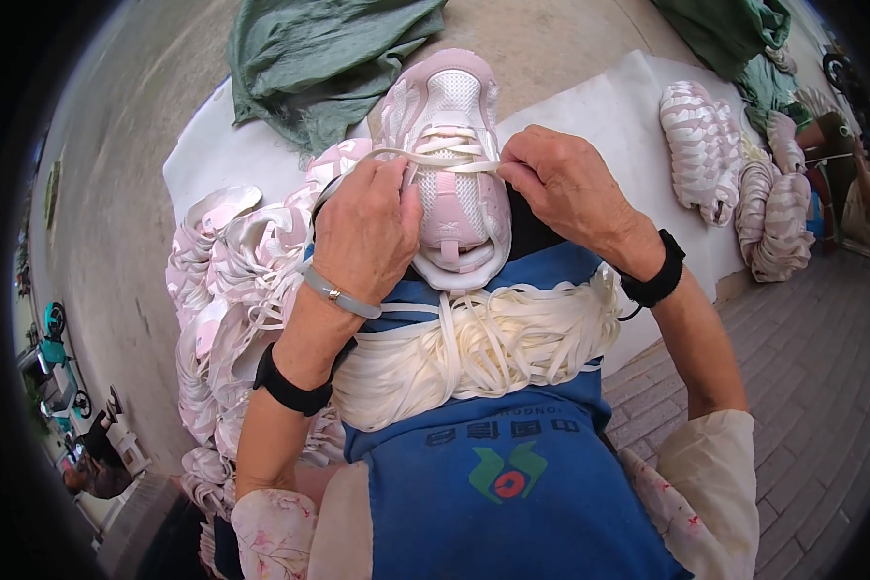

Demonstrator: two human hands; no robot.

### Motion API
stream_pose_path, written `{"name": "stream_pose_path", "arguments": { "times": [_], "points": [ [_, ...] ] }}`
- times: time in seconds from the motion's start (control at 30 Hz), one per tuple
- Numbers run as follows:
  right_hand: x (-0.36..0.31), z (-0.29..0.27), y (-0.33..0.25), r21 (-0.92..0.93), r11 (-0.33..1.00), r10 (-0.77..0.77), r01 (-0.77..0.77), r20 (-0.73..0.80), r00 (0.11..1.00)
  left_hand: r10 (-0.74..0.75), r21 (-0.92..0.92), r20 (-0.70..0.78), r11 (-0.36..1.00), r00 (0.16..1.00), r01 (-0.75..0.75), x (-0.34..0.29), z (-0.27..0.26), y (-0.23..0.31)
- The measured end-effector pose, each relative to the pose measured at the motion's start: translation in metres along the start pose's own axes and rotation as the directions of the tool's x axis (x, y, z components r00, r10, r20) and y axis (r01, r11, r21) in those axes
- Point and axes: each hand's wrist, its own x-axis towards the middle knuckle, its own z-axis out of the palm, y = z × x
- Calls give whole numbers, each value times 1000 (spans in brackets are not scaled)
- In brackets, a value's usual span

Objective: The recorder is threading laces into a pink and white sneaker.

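With the left hand (369, 224), fingers curled in near the thumb, apparently around the lace (476, 167), though with the exact hold partly hidden. With the right hand (572, 188), thumb and forefinger pinched tight on the lace, just beside the right edge of the shoe (451, 205). Between both hands, the pink-and-white shoe, over the lap, toe pointing away, lace across the tongue.

Likeliest trouble: lace slipping out of so narrow a pinch, from too sudden a pull. Also possible: uneven ends, from pulling harder on one side; or a twist trapped under a crossing, from tightening without flattening first. With neither hand gripping the sole or heel, some chance of rocking or sliding, from a sideways tug.

Nearer the body, across the blue apron (406, 493), a loose bundle of cream laces (493, 338): prone to snagging or tangling, from a brush of the black band (655, 274) on the right wrist.

Farther left, close to the left forearm, a heap of shoes (217, 319): liable to tumble, from a wide elbow swing. Well apart to the right, on the white sheet (599, 106), stacked shoes (703, 145): little danger there.
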Motion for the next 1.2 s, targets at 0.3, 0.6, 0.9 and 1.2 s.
{"name": "stream_pose_path", "arguments": {
  "times": [0.3,0.6,0.9,1.2],
  "points": [
    [11,-2,-8,-86,992,-89,91,30,996,-12,-110,-64,994,998,5,-2,14,-8],
    [17,23,-4,-58,995,-81,79,-41,996,39,-128,-101,990,994,-52,0,24,-22],
    [-22,15,-44,-407,913,-44,-15,-136,990,3,-164,-81,986,997,-16,-2,15,-11],
    [-11,30,-31,-234,970,57,-73,-77,995,38,66,47,997,998,-41,14,6,-2]
  ]
}}
